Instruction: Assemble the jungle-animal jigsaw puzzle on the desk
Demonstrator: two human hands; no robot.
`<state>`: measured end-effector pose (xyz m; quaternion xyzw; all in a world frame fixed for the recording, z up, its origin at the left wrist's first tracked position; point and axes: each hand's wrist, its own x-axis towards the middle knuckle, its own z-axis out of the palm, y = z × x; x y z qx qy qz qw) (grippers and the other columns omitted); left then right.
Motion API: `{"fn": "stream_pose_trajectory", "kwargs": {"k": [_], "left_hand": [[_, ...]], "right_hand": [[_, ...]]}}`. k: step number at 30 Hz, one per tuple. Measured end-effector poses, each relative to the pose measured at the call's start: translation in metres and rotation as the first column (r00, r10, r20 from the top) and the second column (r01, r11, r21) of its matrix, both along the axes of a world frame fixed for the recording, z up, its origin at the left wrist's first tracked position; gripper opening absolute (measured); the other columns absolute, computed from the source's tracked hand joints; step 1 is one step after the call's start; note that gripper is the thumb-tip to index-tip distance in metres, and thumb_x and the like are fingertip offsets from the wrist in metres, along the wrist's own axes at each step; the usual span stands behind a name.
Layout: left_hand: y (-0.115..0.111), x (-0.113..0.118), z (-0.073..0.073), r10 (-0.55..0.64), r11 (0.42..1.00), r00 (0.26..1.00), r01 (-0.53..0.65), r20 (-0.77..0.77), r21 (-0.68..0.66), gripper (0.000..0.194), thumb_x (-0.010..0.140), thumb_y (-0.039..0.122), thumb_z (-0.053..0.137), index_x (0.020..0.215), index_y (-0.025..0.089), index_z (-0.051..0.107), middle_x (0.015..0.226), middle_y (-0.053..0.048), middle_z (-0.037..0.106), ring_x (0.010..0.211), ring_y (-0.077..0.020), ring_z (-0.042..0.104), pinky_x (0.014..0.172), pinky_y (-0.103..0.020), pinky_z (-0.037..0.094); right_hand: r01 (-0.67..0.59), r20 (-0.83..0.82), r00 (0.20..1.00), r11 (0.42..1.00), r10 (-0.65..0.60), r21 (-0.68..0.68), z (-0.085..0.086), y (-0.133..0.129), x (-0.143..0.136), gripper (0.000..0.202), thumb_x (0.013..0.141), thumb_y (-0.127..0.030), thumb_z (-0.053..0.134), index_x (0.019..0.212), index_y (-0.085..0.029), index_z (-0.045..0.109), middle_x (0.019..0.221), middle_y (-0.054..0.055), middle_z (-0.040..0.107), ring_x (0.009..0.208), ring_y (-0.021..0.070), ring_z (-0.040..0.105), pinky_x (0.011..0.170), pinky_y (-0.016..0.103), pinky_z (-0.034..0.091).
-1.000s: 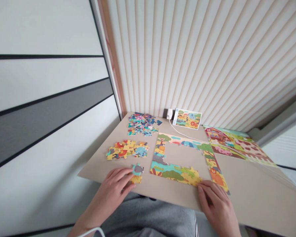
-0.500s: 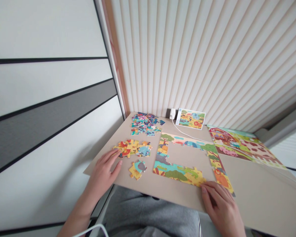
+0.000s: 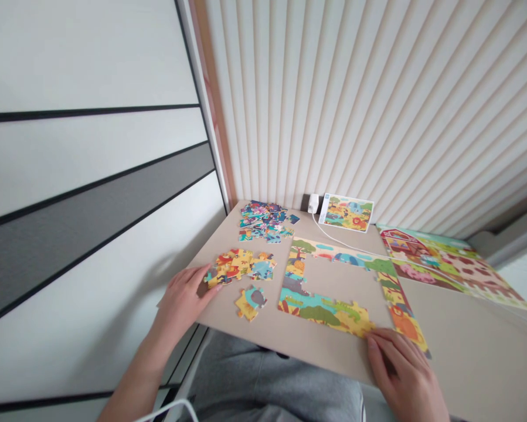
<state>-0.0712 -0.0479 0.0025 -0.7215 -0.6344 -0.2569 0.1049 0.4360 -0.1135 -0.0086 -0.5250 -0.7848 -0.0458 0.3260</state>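
A jigsaw border (image 3: 318,315) with trees, a crocodile and a lion lies flat on the table, bare table showing in its middle. My right hand (image 3: 406,366) rests at its lower right, fingers together and curled, tips touching the border's lower edge; whether anything is under them is hidden. To the left, my left hand (image 3: 186,293) reaches round the near left side of a yellow pile of puzzle pieces (image 3: 234,264), thumb and fingers apart, tips touching pieces. Just below that pile sits a small joined cluster of pieces (image 3: 251,302), yellow with a grey animal.
Behind lies a purple-blue heap of pieces (image 3: 267,220). A picture card (image 3: 347,212) leans at the back beside a white plug (image 3: 313,203), its cable crossing rightward. A farm puzzle (image 3: 448,258) lies at the right. White panels (image 3: 91,281) stand close on the left.
My left hand has shifted from over the pile to its left edge, and some pieces there have turned. My right hand stays at the border. The view has swung slightly left.
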Motion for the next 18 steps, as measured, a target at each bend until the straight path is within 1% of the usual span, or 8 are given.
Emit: {"fn": "stream_pose_trajectory", "kwargs": {"k": [6, 10, 14, 18], "left_hand": [[-0.025, 0.001, 0.01, -0.053, 0.996, 0.998, 0.052, 0.015, 0.074, 0.055, 0.097, 0.051, 0.067, 0.143, 0.026, 0.054, 0.127, -0.011, 0.069, 0.116, -0.0327, 0.065, 0.108, -0.051, 0.048], [-0.039, 0.008, 0.01, -0.117, 0.989, 0.99, 0.109, 0.074, 0.103, 0.053, 0.095, 0.047, 0.072, 0.142, 0.028, 0.055, 0.126, -0.01, 0.068, 0.116, -0.032, 0.065, 0.107, -0.051, 0.05], [-0.042, 0.023, 0.006, -0.181, 0.982, 0.972, 0.171, 0.147, 0.077, 0.051, 0.097, 0.041, 0.07, 0.144, 0.029, 0.054, 0.131, -0.01, 0.066, 0.121, -0.0304, 0.063, 0.107, -0.049, 0.051], [-0.037, 0.044, 0.004, -0.282, 0.959, 0.945, 0.284, 0.169, 0.01, 0.051, 0.097, 0.038, 0.07, 0.145, 0.028, 0.052, 0.137, -0.01, 0.065, 0.127, -0.0294, 0.06, 0.111, -0.049, 0.049]], "right_hand": [[0.0, -0.004, 1.0, 1.0, 0.0, 0.015, -0.001, 0.001, 0.0, 0.013, 0.098, -0.033, 0.066, 0.107, -0.024, 0.071, 0.114, 0.008, 0.073, 0.105, 0.0263, 0.066, 0.099, 0.044, 0.049], [0.001, -0.005, 1.0, 1.0, -0.001, -0.001, -0.002, 0.001, 0.0, 0.014, 0.098, -0.033, 0.065, 0.107, -0.024, 0.071, 0.113, 0.008, 0.073, 0.105, 0.0269, 0.066, 0.098, 0.044, 0.049], [0.001, -0.009, 1.0, 1.0, -0.001, 0.002, -0.003, 0.001, 0.001, 0.014, 0.098, -0.033, 0.065, 0.107, -0.025, 0.071, 0.113, 0.008, 0.073, 0.104, 0.0269, 0.066, 0.098, 0.045, 0.049], [-0.003, -0.01, 1.0, 1.0, 0.003, 0.002, -0.004, 0.001, 0.002, 0.014, 0.098, -0.033, 0.066, 0.108, -0.025, 0.071, 0.113, 0.007, 0.072, 0.105, 0.0263, 0.066, 0.098, 0.044, 0.049]]}}
